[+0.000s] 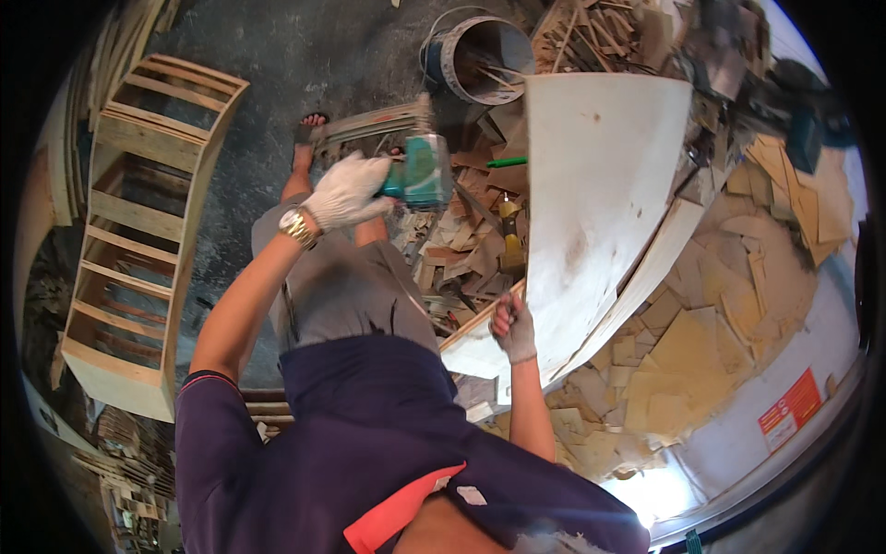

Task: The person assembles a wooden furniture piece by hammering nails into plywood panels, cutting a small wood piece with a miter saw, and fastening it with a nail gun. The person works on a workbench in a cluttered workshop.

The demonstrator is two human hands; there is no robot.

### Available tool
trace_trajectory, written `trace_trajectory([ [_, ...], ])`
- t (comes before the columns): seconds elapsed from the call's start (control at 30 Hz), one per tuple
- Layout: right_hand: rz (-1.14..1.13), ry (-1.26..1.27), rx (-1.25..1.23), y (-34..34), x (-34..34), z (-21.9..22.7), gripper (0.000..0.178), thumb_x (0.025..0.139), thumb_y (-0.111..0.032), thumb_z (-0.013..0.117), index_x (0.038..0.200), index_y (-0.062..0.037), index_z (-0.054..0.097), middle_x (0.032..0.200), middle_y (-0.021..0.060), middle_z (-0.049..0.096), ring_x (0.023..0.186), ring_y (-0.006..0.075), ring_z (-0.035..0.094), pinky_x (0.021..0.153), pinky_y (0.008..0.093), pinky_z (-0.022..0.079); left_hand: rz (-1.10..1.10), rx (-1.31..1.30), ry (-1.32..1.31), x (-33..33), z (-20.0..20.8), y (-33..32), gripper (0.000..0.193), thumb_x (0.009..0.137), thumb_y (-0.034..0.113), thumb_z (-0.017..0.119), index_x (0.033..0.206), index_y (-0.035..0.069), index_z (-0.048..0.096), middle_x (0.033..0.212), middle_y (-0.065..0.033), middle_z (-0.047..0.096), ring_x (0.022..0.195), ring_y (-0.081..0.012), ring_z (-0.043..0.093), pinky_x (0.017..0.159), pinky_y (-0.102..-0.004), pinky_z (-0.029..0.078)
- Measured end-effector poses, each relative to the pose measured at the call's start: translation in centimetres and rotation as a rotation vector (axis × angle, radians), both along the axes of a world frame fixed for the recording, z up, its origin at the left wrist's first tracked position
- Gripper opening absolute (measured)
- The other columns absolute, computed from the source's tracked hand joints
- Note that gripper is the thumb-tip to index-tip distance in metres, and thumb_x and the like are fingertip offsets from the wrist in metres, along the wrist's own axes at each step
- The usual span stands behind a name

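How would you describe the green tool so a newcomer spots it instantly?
From the large pale panel, look left to the white-gloved left hand. It holds the tool, green and motion-blurred. Unlike the thin, brighter green rod beside the panel, this one is bulky and gripped.

Green tool (426, 173) is held — left of pale, curved panel (604, 166).

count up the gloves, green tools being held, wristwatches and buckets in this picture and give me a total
Gloves: 2
Held green tool: 1
Wristwatch: 1
Bucket: 1
Total: 5
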State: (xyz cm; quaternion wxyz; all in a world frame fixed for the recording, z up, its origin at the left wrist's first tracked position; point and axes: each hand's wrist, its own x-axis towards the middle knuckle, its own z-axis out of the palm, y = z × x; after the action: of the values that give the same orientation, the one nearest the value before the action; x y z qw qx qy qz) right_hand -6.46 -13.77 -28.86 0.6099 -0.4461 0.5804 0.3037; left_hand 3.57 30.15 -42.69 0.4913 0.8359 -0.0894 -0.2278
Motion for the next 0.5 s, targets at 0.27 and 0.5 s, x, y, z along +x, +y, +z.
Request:
trace_trajectory([
  [0.27,-0.083,-0.262,0.061,-2.8,-5.2,0.2,0.044,0.108,-0.048,0.049,0.085,-0.015,0.066,0.048,0.0008,0.044,0.04,0.0166,0.039,0.045,0.0328,0.034,-0.126,-0.153,-0.382,4.6,-14.4,-11.8,0.037,0.08,0.029,0.08,0.102,0.007,0.06,0.098,-0.0111,0.068,0.095,-0.0278,0.066,0.096,-0.039,0.045],
  [0.5,-0.099,-0.173,-0.07,-3.2,-6.6,2.5,0.045,0.11,-0.046,0.047,0.086,-0.0134,0.066,0.051,0.0021,0.054,0.042,0.0183,0.047,0.049,0.0363,0.042,-0.193,-0.372,-0.402,7.0,-16.6,-22.3,0.032,0.08,0.033,0.08,0.095,0.009,0.066,0.094,-0.0085,0.072,0.092,-0.0255,0.068,0.097,-0.0383,0.045],
])
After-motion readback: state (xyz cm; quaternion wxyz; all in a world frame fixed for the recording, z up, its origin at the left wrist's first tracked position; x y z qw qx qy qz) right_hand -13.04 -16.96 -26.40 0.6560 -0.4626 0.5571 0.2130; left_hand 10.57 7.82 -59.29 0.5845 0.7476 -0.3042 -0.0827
